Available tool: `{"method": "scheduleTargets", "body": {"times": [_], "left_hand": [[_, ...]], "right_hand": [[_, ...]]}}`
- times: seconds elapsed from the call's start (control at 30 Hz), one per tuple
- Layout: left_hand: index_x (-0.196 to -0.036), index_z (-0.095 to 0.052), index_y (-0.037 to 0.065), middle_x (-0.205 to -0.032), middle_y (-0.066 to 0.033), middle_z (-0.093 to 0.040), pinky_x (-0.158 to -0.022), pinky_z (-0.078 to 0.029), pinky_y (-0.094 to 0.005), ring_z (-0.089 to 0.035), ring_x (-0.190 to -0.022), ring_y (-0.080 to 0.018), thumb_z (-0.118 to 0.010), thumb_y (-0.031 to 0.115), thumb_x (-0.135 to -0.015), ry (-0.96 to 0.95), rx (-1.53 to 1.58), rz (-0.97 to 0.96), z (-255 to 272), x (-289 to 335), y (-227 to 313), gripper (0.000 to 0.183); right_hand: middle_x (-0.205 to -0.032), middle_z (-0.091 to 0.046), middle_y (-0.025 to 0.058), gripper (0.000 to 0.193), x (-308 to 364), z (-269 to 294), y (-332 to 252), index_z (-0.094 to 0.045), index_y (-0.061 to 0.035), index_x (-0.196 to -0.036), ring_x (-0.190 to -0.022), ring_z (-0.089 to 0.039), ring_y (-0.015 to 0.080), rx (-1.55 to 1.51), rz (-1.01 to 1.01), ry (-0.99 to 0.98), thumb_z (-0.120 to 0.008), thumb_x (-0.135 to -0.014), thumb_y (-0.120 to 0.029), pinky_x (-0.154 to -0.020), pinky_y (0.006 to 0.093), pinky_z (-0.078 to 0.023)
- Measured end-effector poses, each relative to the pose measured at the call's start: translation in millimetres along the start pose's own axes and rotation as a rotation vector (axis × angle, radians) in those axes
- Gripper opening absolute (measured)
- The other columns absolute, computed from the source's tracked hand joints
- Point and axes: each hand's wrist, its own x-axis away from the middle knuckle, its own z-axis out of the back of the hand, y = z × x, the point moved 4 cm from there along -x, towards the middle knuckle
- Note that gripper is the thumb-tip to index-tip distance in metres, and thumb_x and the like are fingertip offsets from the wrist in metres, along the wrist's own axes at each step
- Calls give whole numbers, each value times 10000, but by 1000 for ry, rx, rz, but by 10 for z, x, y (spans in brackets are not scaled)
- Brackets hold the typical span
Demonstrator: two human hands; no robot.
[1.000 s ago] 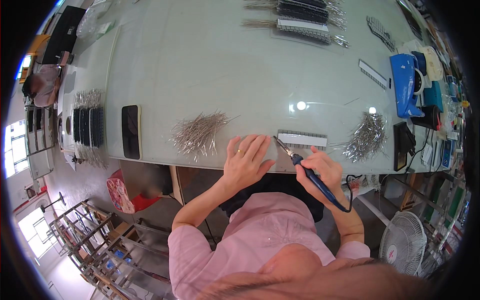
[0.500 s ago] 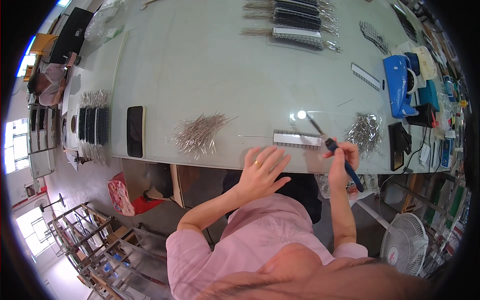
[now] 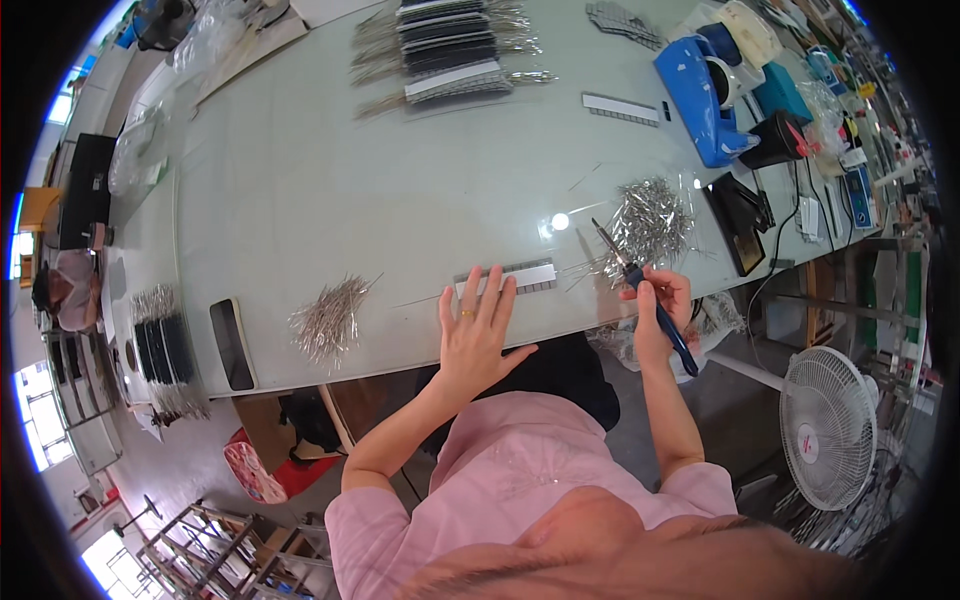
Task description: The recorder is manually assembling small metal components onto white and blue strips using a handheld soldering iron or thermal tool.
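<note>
My left hand [image 3: 478,332] lies with fingers spread, its fingertips over the left part of a short white-and-grey segmented strip [image 3: 530,276] near the table's front edge. The fingers hide part of that strip. A thin wire [image 3: 410,301] sticks out to the left of it. In my closed right hand [image 3: 660,308] is a blue-handled soldering iron [image 3: 634,275], its slim tip pointing up and away. Its tip is beside the right-hand pile of silvery wire pieces [image 3: 650,222]. Another pile of wire pieces [image 3: 330,320] lies left of my left hand.
Stacked dark strips with wire ends [image 3: 450,50] lie at the back. A second white strip [image 3: 620,109], a blue tape dispenser [image 3: 695,100] and a black stand [image 3: 740,220] sit to the right. A phone [image 3: 232,343] lies left; a white fan [image 3: 828,428] stands below the table's right side.
The view has turned, shifting the table's things across the picture. My left hand now reaches over the segmented strip, and the iron's tip has come beside the right wire pile.
</note>
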Motion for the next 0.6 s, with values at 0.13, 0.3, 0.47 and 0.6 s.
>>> {"method": "scheduleTargets", "body": {"times": [0.13, 0.3, 0.47, 0.6], "left_hand": [[-1438, -429, 45, -1530, -140, -350, -1125, -123, -599, -263, -1442, -333, -754, 568, -713, -1, -26, -8, -12, -19, 23, 952], [-1436, -434, 50, -1530, -133, -359, -1121, -126, -590, -291, -1431, -323, -765, 546, -719, 5, -47, 27, 37, 28, 27, 933], [-1432, -454, 91, -1505, -117, -391, -1116, -144, -566, -312, -1417, -310, -753, 552, -732, 2, -129, 43, 81, 205, -41, 890], [-1443, -434, 108, -1532, -137, -357, -1115, -122, -582, -294, -1431, -314, -771, 517, -733, 20, -98, 18, 88, 248, 9, 886]], "right_hand": [[-967, -584, 77, 231, 3, 19, 37, -491, -18, -1124, -778, -633, 134, -40, 35, 18, -607, -925, 2, -729, 267, -560], [-1013, -585, 107, 192, 31, 29, 33, -492, -8, -1085, -732, -670, 169, 8, 9, -10, -590, -920, 3, -719, 264, -534], [-869, -626, 73, 106, 61, 65, 4, -539, -10, -965, -712, -677, 133, 258, 138, -205, -619, -901, 17, -891, 340, -525], [-715, -651, 67, 132, 99, -82, -347, -583, -41, -805, -648, -670, 183, 416, 297, -327, -700, -771, 11, -940, 411, -525]]}}
